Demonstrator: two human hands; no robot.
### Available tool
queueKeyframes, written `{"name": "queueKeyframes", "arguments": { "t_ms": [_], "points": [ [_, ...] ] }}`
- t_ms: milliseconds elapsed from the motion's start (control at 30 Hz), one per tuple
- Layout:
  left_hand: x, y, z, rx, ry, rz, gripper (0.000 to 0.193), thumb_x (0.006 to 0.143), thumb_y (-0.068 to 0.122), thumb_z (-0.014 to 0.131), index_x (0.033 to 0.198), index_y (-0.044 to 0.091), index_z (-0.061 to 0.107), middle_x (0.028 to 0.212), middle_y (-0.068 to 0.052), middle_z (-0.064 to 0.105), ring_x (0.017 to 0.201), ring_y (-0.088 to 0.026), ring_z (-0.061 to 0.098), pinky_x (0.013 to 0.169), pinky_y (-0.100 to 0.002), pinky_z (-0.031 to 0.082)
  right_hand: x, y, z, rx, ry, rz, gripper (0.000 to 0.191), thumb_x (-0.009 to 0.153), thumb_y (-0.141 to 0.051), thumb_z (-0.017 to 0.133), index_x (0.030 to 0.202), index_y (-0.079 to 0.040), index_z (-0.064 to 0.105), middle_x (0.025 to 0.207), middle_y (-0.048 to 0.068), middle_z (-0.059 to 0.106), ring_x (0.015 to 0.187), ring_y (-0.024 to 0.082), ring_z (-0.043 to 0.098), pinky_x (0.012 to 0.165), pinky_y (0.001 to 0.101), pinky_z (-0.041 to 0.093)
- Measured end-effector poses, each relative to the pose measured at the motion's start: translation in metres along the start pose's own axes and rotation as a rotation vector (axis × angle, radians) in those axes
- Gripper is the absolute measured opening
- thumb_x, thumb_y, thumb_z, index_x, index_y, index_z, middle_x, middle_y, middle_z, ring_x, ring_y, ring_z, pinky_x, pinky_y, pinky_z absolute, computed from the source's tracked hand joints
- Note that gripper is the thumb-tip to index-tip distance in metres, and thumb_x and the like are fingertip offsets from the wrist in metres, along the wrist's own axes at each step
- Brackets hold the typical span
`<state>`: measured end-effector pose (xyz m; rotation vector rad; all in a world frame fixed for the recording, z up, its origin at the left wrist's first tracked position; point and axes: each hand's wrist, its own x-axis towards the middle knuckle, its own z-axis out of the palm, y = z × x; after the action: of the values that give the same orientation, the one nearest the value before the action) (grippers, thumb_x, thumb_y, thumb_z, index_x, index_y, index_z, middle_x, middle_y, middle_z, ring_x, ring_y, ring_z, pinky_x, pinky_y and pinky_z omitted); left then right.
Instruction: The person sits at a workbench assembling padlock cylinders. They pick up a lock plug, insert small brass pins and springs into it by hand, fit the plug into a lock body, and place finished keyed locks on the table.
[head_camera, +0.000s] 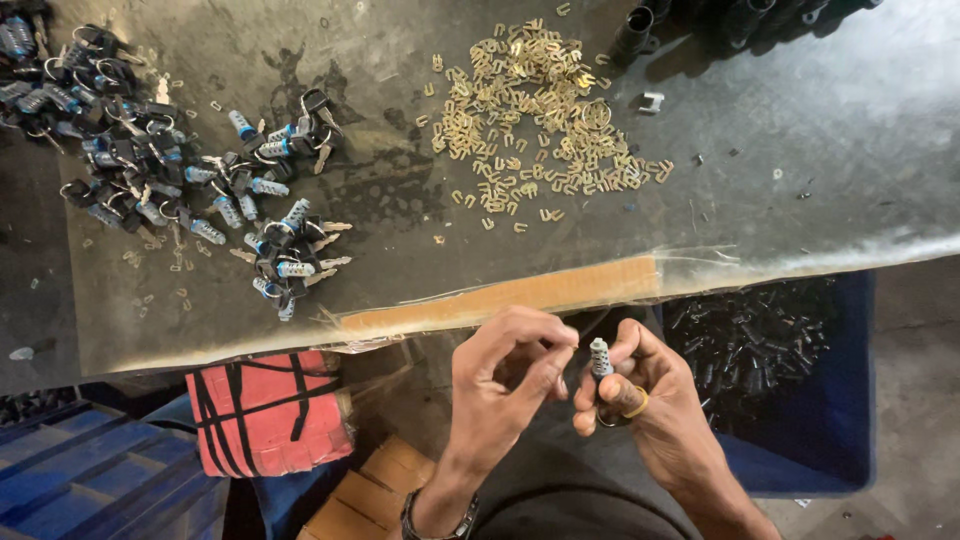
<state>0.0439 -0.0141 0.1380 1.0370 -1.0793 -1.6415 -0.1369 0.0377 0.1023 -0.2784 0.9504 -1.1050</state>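
View from above of a person's two hands held close together just below the near edge of a dark, worn metal counter (820, 170). The right hand (640, 400) is closed around a small silver lock cylinder (600, 357), gripping it upright between thumb and fingers; a yellowish ring sits on one finger. The left hand (505, 385) is just beside it, thumb and forefinger pinched together near the cylinder's top; whether they hold a small part is too fine to tell. A dark watch (440, 520) circles the left wrist.

On the counter, well apart from the hands, a scattered heap of small brass-coloured clips (540, 120) lies at the centre. To the left is a spread pile of lock cylinders with black-headed keys on wire rings (170, 165). A strip of brown tape (500, 297) runs along the counter's front edge.

Below the counter, a blue bin (840, 450) holding dark parts stands to the right of the hands, and a red bundle bound with black straps (265, 415) lies to the left, beside blue crates (90, 480).
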Motion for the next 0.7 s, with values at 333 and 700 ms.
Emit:
{"name": "queueKeyframes", "arguments": {
  "t_ms": [333,700],
  "points": [
    [-0.005,0.014,0.01,0.603,0.02,0.385,0.019,0.088,0.001,0.082,0.103,0.005,0.072,0.098,-0.005,0.073,0.077,-0.012,0.073,0.063,-0.023,0.058,-0.005,-0.002,-0.002,-0.069,0.016,-0.045,0.036,0.083,-0.017,0.082,0.094,-0.008,0.049,0.078,0.014,0.073,0.063,0.022,0.072,0.054,0.0308,0.056],
    [-0.006,0.015,0.005,0.692,-0.097,0.489,0.02,0.091,0.003,0.081,0.108,0.006,0.069,0.099,-0.006,0.072,0.083,-0.019,0.075,0.07,-0.028,0.06,-0.012,-0.004,-0.012,-0.365,0.118,-0.169,0.031,0.078,-0.001,0.082,0.095,-0.002,0.055,0.095,0.012,0.07,0.076,0.015,0.068,0.059,0.0304,0.06]
  ]
}}
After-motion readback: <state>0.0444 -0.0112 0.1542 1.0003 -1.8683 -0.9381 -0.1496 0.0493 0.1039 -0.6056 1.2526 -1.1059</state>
